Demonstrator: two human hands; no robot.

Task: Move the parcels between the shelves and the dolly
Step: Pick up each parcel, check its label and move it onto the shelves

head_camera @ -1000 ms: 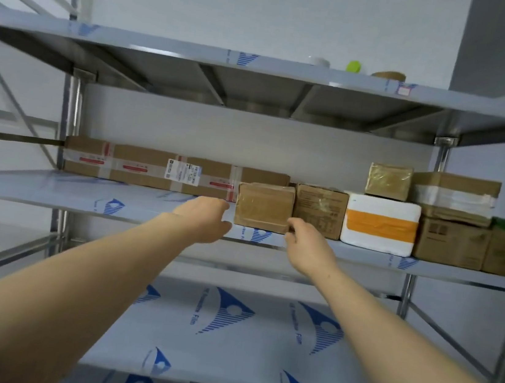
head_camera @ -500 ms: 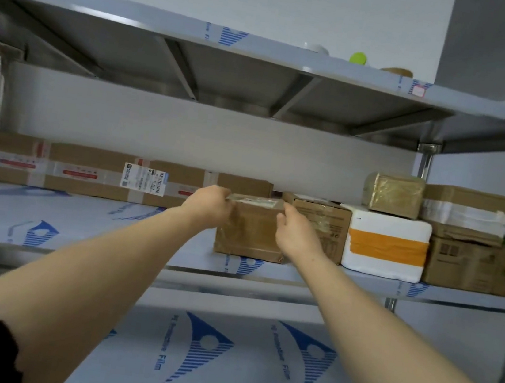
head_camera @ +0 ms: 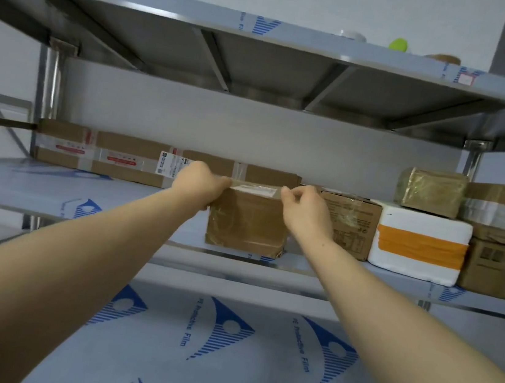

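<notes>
A small brown taped parcel (head_camera: 247, 222) stands at the front edge of the middle steel shelf (head_camera: 51, 194). My left hand (head_camera: 197, 184) grips its upper left corner, fingers curled over the top. My right hand (head_camera: 303, 211) holds the upper right corner, thumb and fingers curled at the top edge. Both arms reach up from below. The parcel's rear is hidden. No dolly is in view.
A long flat carton (head_camera: 127, 158) lies along the shelf's back left. To the right stand a brown box (head_camera: 353, 224), a white foam box with orange tape (head_camera: 417, 245) and stacked cartons (head_camera: 501, 243). Another film-covered shelf (head_camera: 224, 348) lies below, and a top shelf (head_camera: 297, 36) overhangs.
Both hands rose from the parcel's lower front to its top corners and took hold. The parcel has slid toward the shelf's front edge, and my view has moved closer.
</notes>
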